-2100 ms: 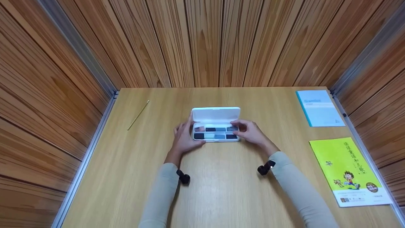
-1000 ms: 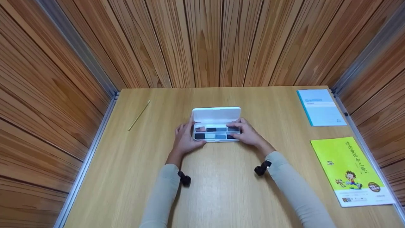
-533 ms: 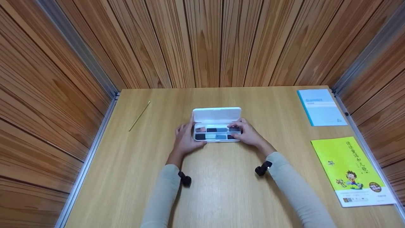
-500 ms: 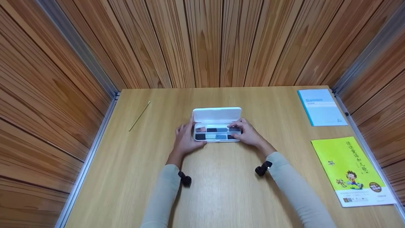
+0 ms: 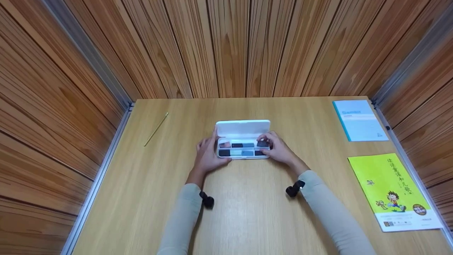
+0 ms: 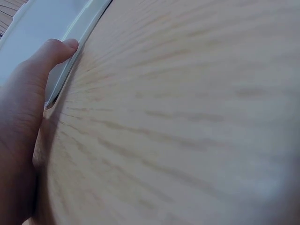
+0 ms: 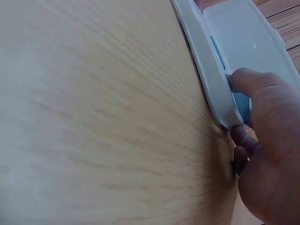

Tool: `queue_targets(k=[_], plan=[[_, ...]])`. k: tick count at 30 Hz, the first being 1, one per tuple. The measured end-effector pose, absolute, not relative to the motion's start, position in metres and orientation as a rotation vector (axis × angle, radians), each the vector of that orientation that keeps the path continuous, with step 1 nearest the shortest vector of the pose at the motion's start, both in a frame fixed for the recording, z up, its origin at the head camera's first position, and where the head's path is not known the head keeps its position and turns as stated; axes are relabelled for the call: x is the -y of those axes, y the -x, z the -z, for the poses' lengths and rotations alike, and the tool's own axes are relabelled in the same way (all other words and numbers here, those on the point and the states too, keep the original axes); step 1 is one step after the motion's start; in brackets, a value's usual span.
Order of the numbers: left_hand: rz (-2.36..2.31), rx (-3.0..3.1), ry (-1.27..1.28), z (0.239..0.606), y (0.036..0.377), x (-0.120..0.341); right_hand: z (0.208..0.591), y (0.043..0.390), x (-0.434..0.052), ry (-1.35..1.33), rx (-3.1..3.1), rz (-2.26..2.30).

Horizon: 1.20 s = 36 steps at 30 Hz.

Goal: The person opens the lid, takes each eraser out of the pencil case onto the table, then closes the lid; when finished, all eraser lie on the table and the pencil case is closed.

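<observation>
A white box (image 5: 243,158) with a raised lid (image 5: 243,128) lies on the table in the head view. Its two rows of compartments hold several small flat blocks, dark, blue, pale green and pinkish. My left hand (image 5: 208,154) grips the box's left end, thumb along the front edge; the left wrist view shows that thumb on the rim. Over the right end, the thumb and index finger of my right hand (image 5: 281,148) stand apart around a dark block (image 5: 263,143) in the back row. In the right wrist view the thumb reaches inside the rim, other fingers curled beside the end.
A thin gold-coloured stick (image 5: 156,129) lies at the table's left. On the right are a pale blue booklet (image 5: 361,120) at the back and a yellow-green book (image 5: 393,191) nearer the front. Wooden panels (image 5: 230,49) wall the table in.
The right hand moved in over the box's right end, and its index finger then lifted back, showing more of the dark block. The left hand stays on the left end.
</observation>
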State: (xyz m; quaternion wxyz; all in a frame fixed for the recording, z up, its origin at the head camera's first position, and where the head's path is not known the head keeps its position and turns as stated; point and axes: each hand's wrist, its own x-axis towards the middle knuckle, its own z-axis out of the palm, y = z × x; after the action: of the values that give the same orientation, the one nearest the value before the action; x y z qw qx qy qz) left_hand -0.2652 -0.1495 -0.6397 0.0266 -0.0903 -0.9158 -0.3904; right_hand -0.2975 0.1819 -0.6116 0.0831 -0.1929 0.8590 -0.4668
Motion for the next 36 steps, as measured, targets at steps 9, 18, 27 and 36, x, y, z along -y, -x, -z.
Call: queue_targets(k=[9, 18, 27, 36], plan=[[1.173, 2.835, 0.283, 0.641, 0.265, 0.15, 0.612, 0.3, -0.185, 0.524, -2.58, 1.524], [1.179, 2.845, 0.271, 0.642, 0.266, 0.149, 0.617, 0.302, -0.186, 0.521, -2.623, 1.608], [1.178, 2.841, 0.285, 0.641, 0.265, 0.149, 0.611, 0.3, -0.189, 0.504, -2.592, 1.69], [1.169, 2.852, 0.283, 0.638, 0.266, 0.15, 0.604, 0.302, -0.197, 0.505, -2.537, 1.734]])
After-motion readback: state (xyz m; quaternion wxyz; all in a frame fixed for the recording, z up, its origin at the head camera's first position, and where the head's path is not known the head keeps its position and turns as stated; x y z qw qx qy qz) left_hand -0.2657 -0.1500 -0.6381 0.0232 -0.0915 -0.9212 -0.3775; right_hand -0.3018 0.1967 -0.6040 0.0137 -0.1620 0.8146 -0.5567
